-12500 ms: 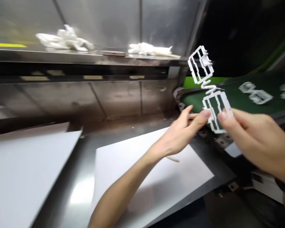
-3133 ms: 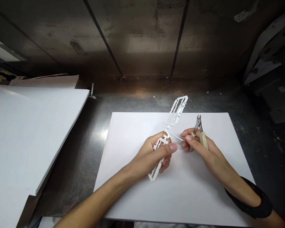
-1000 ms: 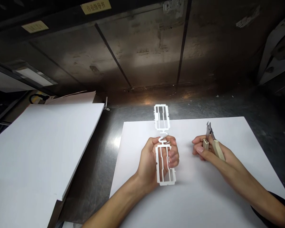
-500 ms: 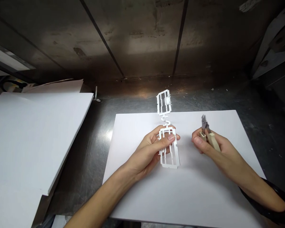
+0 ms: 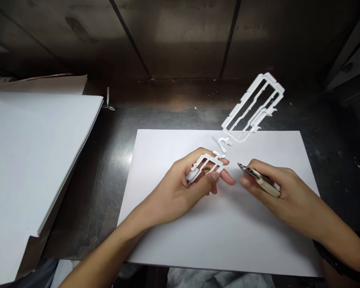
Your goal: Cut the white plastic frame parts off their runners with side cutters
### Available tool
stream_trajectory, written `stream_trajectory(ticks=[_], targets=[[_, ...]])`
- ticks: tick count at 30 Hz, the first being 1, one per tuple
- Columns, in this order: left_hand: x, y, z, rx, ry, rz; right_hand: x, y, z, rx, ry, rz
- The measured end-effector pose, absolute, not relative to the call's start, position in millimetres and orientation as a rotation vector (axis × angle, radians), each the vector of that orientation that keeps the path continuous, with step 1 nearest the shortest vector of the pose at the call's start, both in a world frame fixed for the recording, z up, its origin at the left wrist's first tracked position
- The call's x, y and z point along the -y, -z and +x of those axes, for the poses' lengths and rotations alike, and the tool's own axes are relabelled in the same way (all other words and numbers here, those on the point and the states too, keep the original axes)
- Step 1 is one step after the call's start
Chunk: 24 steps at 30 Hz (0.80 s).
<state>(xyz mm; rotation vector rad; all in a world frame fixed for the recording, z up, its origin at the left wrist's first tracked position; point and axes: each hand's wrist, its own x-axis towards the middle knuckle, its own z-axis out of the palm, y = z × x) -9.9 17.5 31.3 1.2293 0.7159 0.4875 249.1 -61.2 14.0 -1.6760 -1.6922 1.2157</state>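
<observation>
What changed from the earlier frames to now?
Since the first picture, the right hand let go of the white twin frame and took the cutters. In the last half second, the frame's far end swung right; the cutters' tips turned from pointing away to leftward. Unchanged: left hand on the frame, white sheet beneath.

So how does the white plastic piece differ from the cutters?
The white plastic piece is white all over; the cutters have metal blades and cream handles.
The plastic piece is two open frames joined by a curvy link, while the cutters are compact.
The plastic piece is in the left hand, the cutters in the right hand.
Both are held over a white sheet.
</observation>
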Motion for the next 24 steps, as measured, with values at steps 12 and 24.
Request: stream_trajectory(ticks=[12,24], targets=[[-24.6,-31.4,-11.6,-0.699,-0.472,1.380,60.0,-20.2,248.9,1.835,-1.262,-1.679],[-22.8,-30.1,-11.6,-0.679,-0.455,1.351,59.7,-17.6,247.7,1.835,-1.264,-1.712]])
